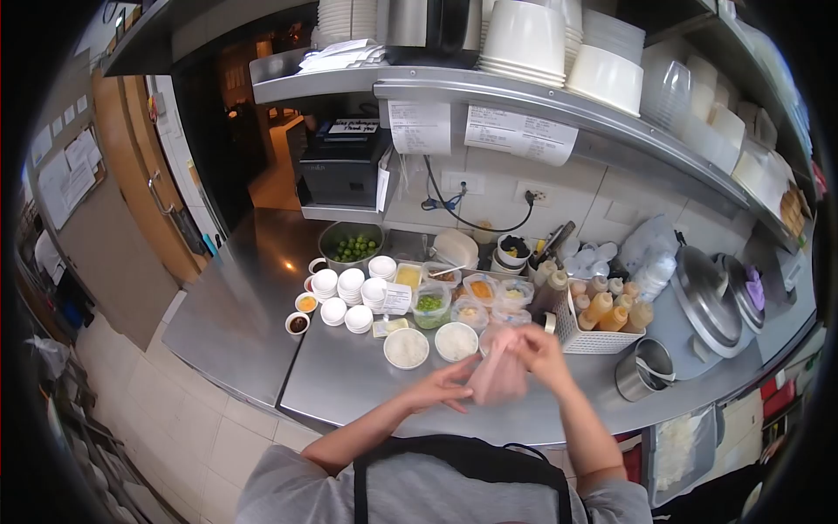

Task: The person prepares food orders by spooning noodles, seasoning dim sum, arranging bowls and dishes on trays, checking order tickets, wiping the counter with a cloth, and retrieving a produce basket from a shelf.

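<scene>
A thin pinkish, see-through plastic bag (499,375) hangs in front of me above the counter, slightly blurred. My right hand (543,356) is closed in a pinch on its upper part. At the bag's left side is my left hand (443,388), fingers spread and their tips close to the plastic; whether they touch it I cannot tell. Just beyond the hands stand two white bowls of rice, the left one (406,348) and the right one (456,341). What the bag contains, if anything, is not clear.
Behind the bowls are stacked white cups (351,284), tubs of chopped greens (429,306) and a metal bowl of green limes (351,246). To the right stand a white basket (594,339) of sauce bottles and a steel pot (644,368). A loaded shelf (559,92) overhangs the counter.
</scene>
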The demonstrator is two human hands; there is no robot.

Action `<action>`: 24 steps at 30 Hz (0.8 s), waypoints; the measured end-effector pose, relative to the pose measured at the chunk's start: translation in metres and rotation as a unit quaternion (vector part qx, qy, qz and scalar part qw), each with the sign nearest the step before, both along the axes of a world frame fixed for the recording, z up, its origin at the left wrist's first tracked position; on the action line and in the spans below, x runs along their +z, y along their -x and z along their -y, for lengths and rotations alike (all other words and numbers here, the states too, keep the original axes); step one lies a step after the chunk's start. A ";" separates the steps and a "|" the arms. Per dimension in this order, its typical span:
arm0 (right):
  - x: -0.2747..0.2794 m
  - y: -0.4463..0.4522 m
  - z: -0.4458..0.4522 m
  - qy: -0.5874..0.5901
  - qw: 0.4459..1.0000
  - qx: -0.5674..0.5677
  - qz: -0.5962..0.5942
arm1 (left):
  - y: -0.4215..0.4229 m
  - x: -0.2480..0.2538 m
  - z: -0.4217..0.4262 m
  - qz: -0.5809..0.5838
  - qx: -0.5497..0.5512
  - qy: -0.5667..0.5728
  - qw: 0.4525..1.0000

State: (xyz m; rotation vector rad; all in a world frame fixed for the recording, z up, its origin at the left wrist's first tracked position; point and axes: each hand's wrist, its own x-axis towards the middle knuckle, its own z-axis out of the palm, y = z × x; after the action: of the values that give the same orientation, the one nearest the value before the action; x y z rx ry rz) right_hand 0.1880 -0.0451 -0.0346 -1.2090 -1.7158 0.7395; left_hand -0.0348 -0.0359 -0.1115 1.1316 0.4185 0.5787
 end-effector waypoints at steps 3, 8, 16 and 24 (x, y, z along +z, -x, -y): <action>-0.039 -0.007 0.011 0.113 0.984 -0.026 -0.138 | 0.007 -0.020 -0.009 -0.051 -0.069 0.009 0.996; -0.074 -0.085 0.042 0.149 0.945 -0.052 -0.286 | 0.042 -0.039 -0.017 -0.153 -0.014 -0.046 0.987; -0.250 -0.128 0.055 -0.097 0.838 -0.311 0.438 | 0.075 -0.053 -0.022 -0.168 0.006 -0.020 0.986; -0.236 0.033 0.039 -0.107 0.920 -0.100 0.364 | 0.064 -0.058 -0.019 -0.173 0.006 -0.027 0.985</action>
State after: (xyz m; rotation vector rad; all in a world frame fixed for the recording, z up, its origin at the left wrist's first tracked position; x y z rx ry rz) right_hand 0.1545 -0.0844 -0.2710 -1.5861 -2.1391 -0.0598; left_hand -0.0986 -0.0171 -0.1695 1.2863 0.7115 0.4048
